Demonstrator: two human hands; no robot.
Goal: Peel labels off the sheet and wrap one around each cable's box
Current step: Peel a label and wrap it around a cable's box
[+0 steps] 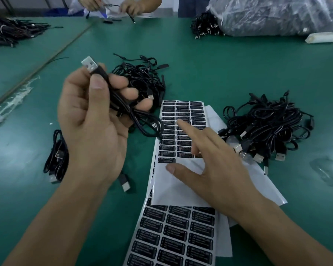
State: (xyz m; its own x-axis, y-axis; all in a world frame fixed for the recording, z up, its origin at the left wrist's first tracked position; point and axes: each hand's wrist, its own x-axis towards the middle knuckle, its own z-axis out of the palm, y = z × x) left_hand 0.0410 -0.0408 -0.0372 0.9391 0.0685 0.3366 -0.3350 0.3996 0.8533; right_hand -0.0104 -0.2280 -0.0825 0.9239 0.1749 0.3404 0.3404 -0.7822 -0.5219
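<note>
Ideally, with the left hand (92, 127) curled round a cable (104, 77), the right hand (215, 162), fingers spread and empty, should lift the nearest label (166, 160) cleanly by a corner off the sheet (173, 189).

We list: upper sheet (183, 112) overlapping lower sheet (173, 237); far cable pile (142, 77) behind-left; right cable pile (267, 127) alongside; seemingly 1 loose cable (56, 156) left.

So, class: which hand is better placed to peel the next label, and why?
The right hand: empty, its straight fingers over the label sheet. The left hand is busy gripping a cable.
</note>
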